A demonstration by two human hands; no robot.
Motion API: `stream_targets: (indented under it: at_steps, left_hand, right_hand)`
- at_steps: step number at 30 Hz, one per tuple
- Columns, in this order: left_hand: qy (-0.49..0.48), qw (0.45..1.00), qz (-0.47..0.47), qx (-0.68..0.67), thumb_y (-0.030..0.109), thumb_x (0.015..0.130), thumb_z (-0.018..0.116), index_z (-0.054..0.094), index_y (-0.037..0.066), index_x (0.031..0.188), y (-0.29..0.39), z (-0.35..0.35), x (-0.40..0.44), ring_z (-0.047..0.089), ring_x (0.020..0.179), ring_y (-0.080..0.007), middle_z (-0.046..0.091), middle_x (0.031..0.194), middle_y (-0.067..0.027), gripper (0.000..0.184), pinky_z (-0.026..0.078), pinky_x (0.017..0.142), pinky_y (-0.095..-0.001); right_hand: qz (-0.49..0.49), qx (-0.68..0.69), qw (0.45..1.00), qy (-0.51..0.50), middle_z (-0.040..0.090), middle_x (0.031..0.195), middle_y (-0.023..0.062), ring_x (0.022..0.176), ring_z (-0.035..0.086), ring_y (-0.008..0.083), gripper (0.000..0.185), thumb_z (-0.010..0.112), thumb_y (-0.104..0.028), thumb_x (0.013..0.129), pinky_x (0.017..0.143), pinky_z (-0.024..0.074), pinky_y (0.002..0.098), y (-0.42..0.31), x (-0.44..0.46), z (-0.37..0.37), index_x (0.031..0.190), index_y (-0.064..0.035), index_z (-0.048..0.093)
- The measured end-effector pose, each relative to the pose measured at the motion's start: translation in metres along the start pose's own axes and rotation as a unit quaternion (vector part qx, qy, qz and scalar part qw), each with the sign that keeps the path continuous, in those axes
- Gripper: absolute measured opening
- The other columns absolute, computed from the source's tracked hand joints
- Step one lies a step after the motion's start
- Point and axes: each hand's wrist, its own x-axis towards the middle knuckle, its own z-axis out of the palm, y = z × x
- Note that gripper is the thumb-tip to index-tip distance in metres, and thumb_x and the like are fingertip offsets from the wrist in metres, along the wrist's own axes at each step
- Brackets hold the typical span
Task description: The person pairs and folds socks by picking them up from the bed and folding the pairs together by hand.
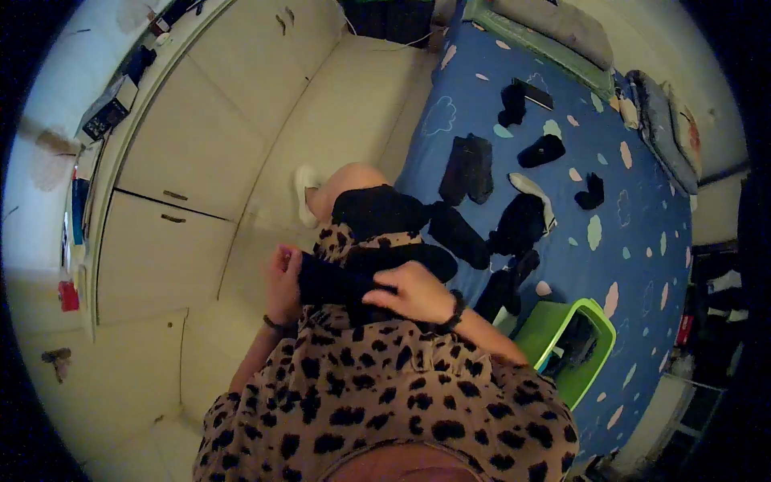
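Note:
A dark sock (pixel 333 283) is stretched between my two hands above my lap. My left hand (pixel 283 287) pinches its left end, and my right hand (pixel 411 294) grips the other end with the fingers closed. More dark cloth (pixel 377 210) lies over my knee, and another dark piece (pixel 414 261) rests on my lap just beyond my right hand. Beside me on the bed, several dark socks (pixel 466 169) are spread out, along with a black and white one (pixel 520 221).
The blue patterned bed (pixel 618 265) is on the right, with a green bin (pixel 554 329) holding items near its edge. A dark flat object (pixel 534 95) lies farther up. White cabinets (pixel 173 145) stand at the left, and a pillow (pixel 562 32) is at the bed's far end.

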Motion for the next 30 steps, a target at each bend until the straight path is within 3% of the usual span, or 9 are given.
stream_targets:
  at_steps: [3,6,12,14,17,21,23,27,30]
  left_hand:
    - [-0.011,0.999,0.002,0.047,0.014,0.095,0.051,0.057,0.004,0.097,-0.007,0.013,-0.008,0.051,0.078,-0.0087,0.058,0.086,-0.0006,0.012,0.042,0.073,-0.0218]
    - [-0.079,0.979,0.094,0.165,0.016,0.097,0.048,0.056,0.002,0.102,0.008,0.032,0.001,0.055,0.082,-0.0119,0.061,0.09,-0.0035,0.017,0.045,0.076,-0.025]
    - [-0.148,0.966,0.091,0.189,0.015,0.094,0.052,0.055,0.002,0.117,0.029,0.064,0.046,0.062,0.098,-0.0231,0.063,0.106,-0.0159,0.026,0.047,0.082,-0.0312]
    - [-0.055,0.93,0.287,0.225,0.015,0.092,0.056,0.053,0.003,0.123,0.014,0.071,0.061,0.064,0.092,-0.0239,0.063,0.105,-0.018,0.034,0.048,0.08,-0.0311]
    - [-0.078,0.964,0.125,0.222,0.011,0.09,0.058,0.055,0.001,0.116,0.011,0.072,0.068,0.063,0.086,-0.0198,0.063,0.101,-0.0152,0.029,0.048,0.079,-0.0301]
    - [-0.061,0.981,0.101,0.154,0.007,0.088,0.06,0.056,0.0,0.107,-0.005,0.071,0.079,0.06,0.085,-0.0147,0.063,0.096,-0.0095,0.02,0.048,0.078,-0.0277]
    - [-0.063,0.983,0.118,0.122,0.005,0.088,0.06,0.055,0.002,0.098,-0.012,0.063,0.085,0.059,0.084,-0.011,0.062,0.088,-0.0038,0.012,0.047,0.076,-0.0251]
    - [-0.055,0.977,0.165,0.12,0.005,0.088,0.06,0.056,0.003,0.097,-0.022,0.057,0.085,0.058,0.079,-0.0089,0.06,0.082,-0.0005,0.01,0.046,0.073,-0.023]
    - [-0.128,0.989,0.057,0.045,0.006,0.089,0.059,0.056,0.003,0.096,0.005,0.038,0.07,0.057,0.077,-0.0073,0.059,0.078,0.0006,0.009,0.047,0.073,-0.0228]
  right_hand:
    - [0.141,0.051,0.974,0.171,0.06,0.069,0.0054,0.063,0.055,0.0115,0.014,0.059,-0.013,0.088,0.06,0.0455,0.027,0.028,0.009,-0.03,0.083,-0.0007,0.063]
    - [0.166,0.029,0.946,0.277,0.066,0.087,0.016,0.078,0.064,0.0276,0.022,0.059,-0.021,0.089,0.07,0.049,0.0334,0.095,0.026,-0.054,0.094,0.0,0.062]
    - [0.172,-0.048,0.965,0.193,0.065,0.094,0.0143,0.082,0.062,0.0266,0.026,0.069,-0.018,0.081,0.073,0.048,0.033,0.14,0.037,-0.033,0.098,-0.0002,0.061]
    - [0.098,-0.047,0.95,0.292,0.064,0.091,0.013,0.08,0.061,0.0264,0.024,0.07,-0.014,0.079,0.073,0.0478,0.0324,0.136,0.039,-0.033,0.098,-0.0006,0.06]
    - [0.126,0.053,0.95,0.279,0.064,0.086,0.0125,0.077,0.061,0.0266,0.019,0.066,-0.011,0.082,0.072,0.0476,0.0318,0.13,0.037,-0.038,0.096,-0.0011,0.059]
    - [0.13,0.114,0.952,0.254,0.064,0.084,0.0122,0.077,0.062,0.027,0.014,0.062,-0.009,0.085,0.072,0.0476,0.0316,0.127,0.038,-0.04,0.096,-0.0019,0.059]
    - [0.12,0.051,0.965,0.229,0.059,0.086,0.0053,0.079,0.055,0.0134,0.015,0.058,-0.01,0.089,0.074,0.0442,0.0255,0.122,0.041,-0.045,0.101,-0.0011,0.057]
    - [0.101,0.036,0.969,0.221,0.06,0.089,0.006,0.08,0.056,0.0143,0.016,0.057,-0.012,0.09,0.075,0.0444,0.026,0.131,0.043,-0.05,0.102,-0.0014,0.057]
    - [0.023,-0.117,0.947,0.299,0.061,0.091,0.0072,0.083,0.056,0.0156,0.016,0.058,-0.014,0.09,0.076,0.0445,0.0266,0.14,0.032,-0.058,0.099,-0.0015,0.058]
